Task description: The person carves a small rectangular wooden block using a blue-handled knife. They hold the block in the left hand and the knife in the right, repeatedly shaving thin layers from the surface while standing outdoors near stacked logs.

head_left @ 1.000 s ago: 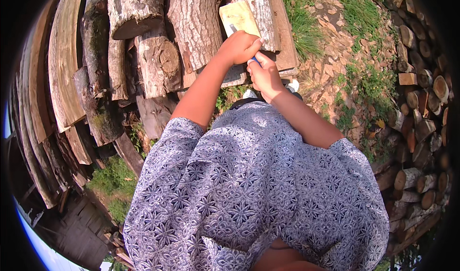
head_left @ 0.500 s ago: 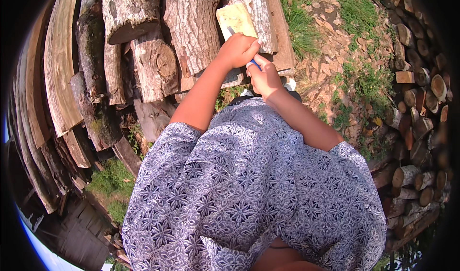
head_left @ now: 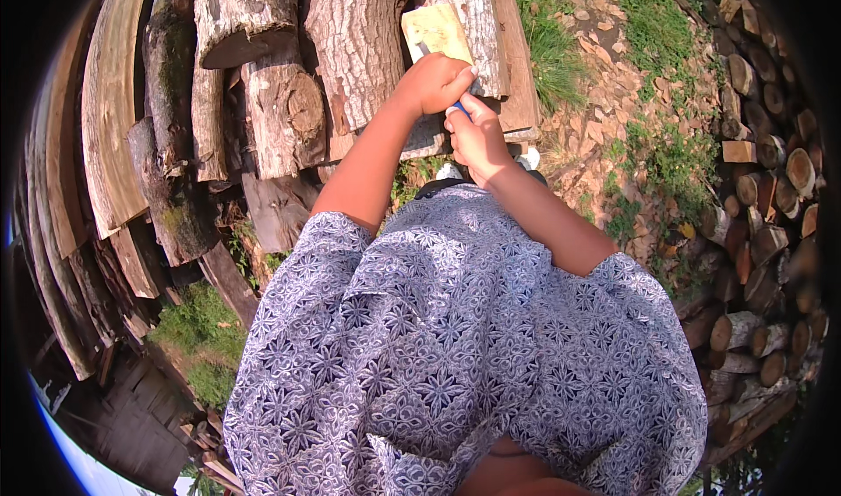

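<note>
Both hands have edged a little farther out since the earlier frames of the head view, and slightly to the left, across the pale wooden block (head_left: 445, 30); the tip of my narrow tool (head_left: 422, 48) goes with them, lying nearer the block's far end than it does a second ago. That is a small shift, so I read it as one short forward stroke along the face, with the work somewhere in its middle.

In this same head view, my left hand (head_left: 435, 84) is curled over the tool's forward part, knuckles up and thumb toward the right; its fingers are tucked out of sight, so how firmly it bears down I cannot tell. My right hand (head_left: 479, 137) is wrapped around the blue handle (head_left: 462, 109), close behind the left and nearer my body. Neither hand is free.

The block lies just beyond my knuckles, between a rough-barked log (head_left: 361, 40) on its left and a pale-barked log (head_left: 477, 23) on its right. What supports it underneath is hidden. Both hands being on the tool, neither holds the block itself, so I judge that it could slip if pushed hard. Any mark under the tip is too small to make out.
</note>
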